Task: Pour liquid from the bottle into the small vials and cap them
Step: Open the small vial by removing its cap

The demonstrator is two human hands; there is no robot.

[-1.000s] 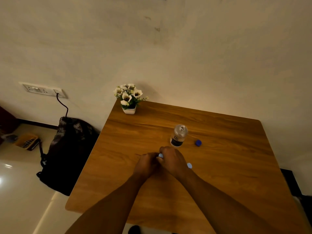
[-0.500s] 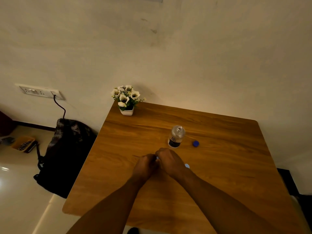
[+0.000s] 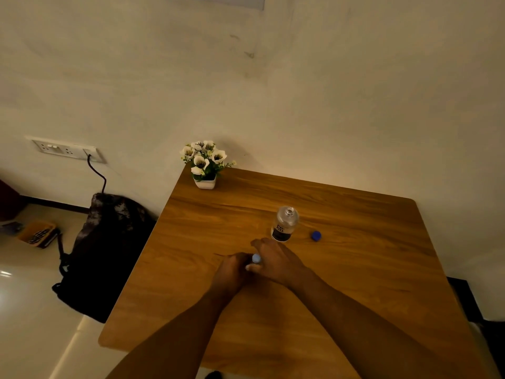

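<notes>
A clear bottle (image 3: pixel 284 223) with a dark label stands open on the wooden table (image 3: pixel 355 269). Its blue cap (image 3: pixel 316 235) lies to its right. Just in front of the bottle my two hands meet over a small vial with a pale blue cap (image 3: pixel 256 258). My left hand (image 3: pixel 231 272) is curled round the vial's body, which is hidden. My right hand (image 3: pixel 276 259) has its thumb and fingers on the pale blue cap.
A small white pot of white flowers (image 3: pixel 205 165) stands at the table's far left corner. A dark backpack (image 3: pixel 106 250) leans beside the table's left edge on the floor. The wall runs along the table's far edge.
The view has shifted slightly. The vial's pale blue cap now shows between my hands; the second pale cap seen right of my right hand earlier is hidden.
</notes>
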